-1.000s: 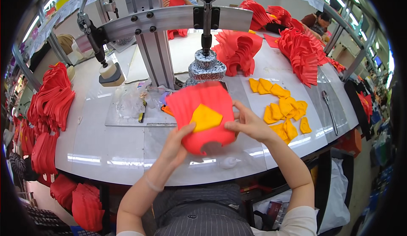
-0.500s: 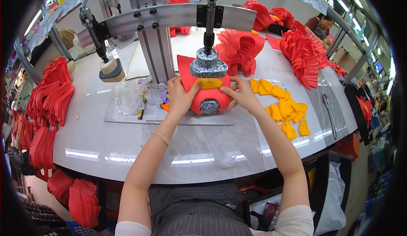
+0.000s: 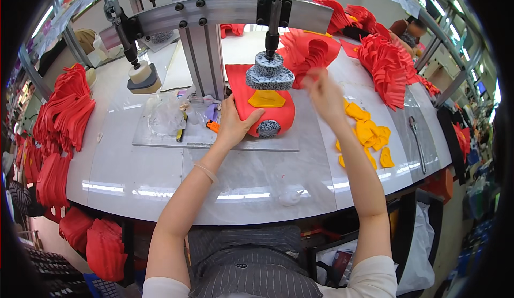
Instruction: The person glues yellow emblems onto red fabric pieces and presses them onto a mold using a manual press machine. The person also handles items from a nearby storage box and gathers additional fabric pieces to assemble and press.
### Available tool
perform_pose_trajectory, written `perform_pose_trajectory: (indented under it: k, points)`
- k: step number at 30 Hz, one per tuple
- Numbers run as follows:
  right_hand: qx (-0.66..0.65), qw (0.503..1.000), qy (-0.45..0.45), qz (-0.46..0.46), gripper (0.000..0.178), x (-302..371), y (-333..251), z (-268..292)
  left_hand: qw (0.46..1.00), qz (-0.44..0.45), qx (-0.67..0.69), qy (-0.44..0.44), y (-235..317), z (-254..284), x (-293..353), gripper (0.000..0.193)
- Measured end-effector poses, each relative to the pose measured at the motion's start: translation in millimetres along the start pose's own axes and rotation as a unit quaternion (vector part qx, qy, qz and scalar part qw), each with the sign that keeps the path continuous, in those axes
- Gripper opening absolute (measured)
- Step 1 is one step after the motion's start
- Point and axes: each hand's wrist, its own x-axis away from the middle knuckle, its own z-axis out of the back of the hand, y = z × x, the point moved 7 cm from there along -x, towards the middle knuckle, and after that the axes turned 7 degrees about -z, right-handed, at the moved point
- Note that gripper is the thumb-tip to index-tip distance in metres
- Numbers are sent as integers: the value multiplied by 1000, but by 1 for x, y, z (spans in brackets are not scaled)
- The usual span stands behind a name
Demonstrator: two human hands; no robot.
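A red sheet piece [image 3: 245,90] is wrapped over a rounded form under the press, with the form's speckled grey end [image 3: 268,129] showing at the front. On the red piece lies a flat yellow patch [image 3: 267,99], just below the speckled grey press head [image 3: 270,73]. My left hand [image 3: 235,124] grips the red piece at its left side, thumb on the front and fingers partly hidden along the edge. My right hand [image 3: 325,99] is off the red piece, in the air to its right near a red stack, its fingers smeared by motion.
Loose yellow patches [image 3: 369,133] lie at the right, beside a metal ratchet wrench [image 3: 416,140]. Stacks of red pieces [image 3: 381,68] stand at the far right and far left. A metal post [image 3: 199,57] carries the press arm. A second padded head [image 3: 143,78] hangs left.
My right hand has let go of the red piece and moved up and right. The yellow patch now lies uncovered and flat. My left hand stays on the red piece.
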Motion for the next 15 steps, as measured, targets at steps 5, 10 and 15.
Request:
perform_pose_trajectory:
  k: [5,10,15]
  points:
    - [-357,901,186,161,22,-84,-98,90,994,-36,-64,80,24,14,6,89]
    - [-482,868,63,98,50,-134,-177,113,943,-43,304,129,53,19,-12,90]
    - [-303,840,199,404,56,-6,-229,129,954,-24,287,79,35,44,-45,78]
